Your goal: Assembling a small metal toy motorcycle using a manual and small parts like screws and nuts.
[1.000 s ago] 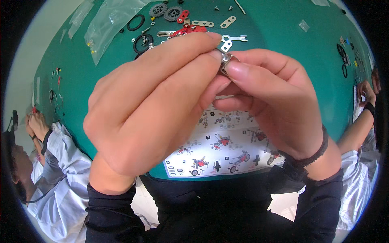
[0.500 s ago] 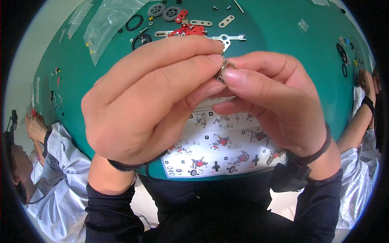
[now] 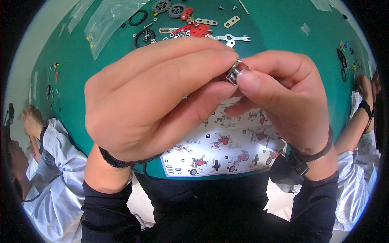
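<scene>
A small shiny metal U-shaped bracket is held up above the table, between the fingertips of both hands. My left hand is closed, its thumb and fingers pinching the bracket's left side. My right hand grips the other side between thumb and index finger, its remaining fingers curled underneath. Part of the bracket is hidden by the fingertips. Below the hands lies a printed instruction sheet with pictures of vehicle models, its upper part covered by my hands.
On the green table, beyond my hands, lie a flat metal wrench, a red perforated plate, grey wheels, black rings, metal strips and several nuts. A clear plastic bag lies far left. People sit at both sides.
Both hands have shifted slightly right with the bracket, which is turned so more of its open frame shows. The left fingers have spread a little, and loose nuts behind the hands have come into view.
</scene>
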`<state>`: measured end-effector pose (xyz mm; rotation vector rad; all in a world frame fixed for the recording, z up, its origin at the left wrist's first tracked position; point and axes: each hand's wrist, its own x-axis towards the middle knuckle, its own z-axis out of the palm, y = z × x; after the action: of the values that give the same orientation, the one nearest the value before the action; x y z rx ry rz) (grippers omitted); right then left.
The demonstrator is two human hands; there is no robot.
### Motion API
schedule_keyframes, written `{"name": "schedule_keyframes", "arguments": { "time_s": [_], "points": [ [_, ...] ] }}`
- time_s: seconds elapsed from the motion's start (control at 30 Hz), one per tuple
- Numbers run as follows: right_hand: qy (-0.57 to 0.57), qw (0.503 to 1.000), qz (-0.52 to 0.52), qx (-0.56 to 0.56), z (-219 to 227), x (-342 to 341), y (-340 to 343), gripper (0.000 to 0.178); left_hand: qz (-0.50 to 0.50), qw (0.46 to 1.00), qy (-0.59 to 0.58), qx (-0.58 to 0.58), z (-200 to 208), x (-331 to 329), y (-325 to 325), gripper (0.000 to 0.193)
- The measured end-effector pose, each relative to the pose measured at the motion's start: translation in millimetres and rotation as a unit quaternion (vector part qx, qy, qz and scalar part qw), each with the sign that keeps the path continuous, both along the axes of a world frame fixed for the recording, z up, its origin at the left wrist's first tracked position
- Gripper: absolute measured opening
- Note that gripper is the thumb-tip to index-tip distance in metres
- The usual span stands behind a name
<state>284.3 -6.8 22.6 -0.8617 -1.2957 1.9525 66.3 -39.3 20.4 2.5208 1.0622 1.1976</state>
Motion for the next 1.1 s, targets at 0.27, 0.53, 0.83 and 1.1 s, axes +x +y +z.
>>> {"name": "schedule_keyframes", "arguments": {
  "time_s": [0.27, 0.53, 0.83, 1.1],
  "points": [
    [0.011, 1.0, -0.002, -0.006, 0, -1, -1, 0.021, -0.002, 1.0, -0.002, 0.021, -3, -1, 1, 0.023],
    [0.017, 1.0, -0.003, -0.004, 2, 0, -2, 0.018, 0.014, 0.994, -0.04, -0.105, 8, 6, -5, 0.026],
    [0.0, 0.995, -0.034, 0.096, -6, -4, -10, 0.022, 0.013, 0.901, -0.302, -0.311, 2, 23, -18, 0.028],
    [-0.01, 0.986, -0.073, 0.15, -9, -7, -14, 0.021, 0.015, 0.923, -0.298, -0.241, -11, 25, -15, 0.025]
  ]
}}
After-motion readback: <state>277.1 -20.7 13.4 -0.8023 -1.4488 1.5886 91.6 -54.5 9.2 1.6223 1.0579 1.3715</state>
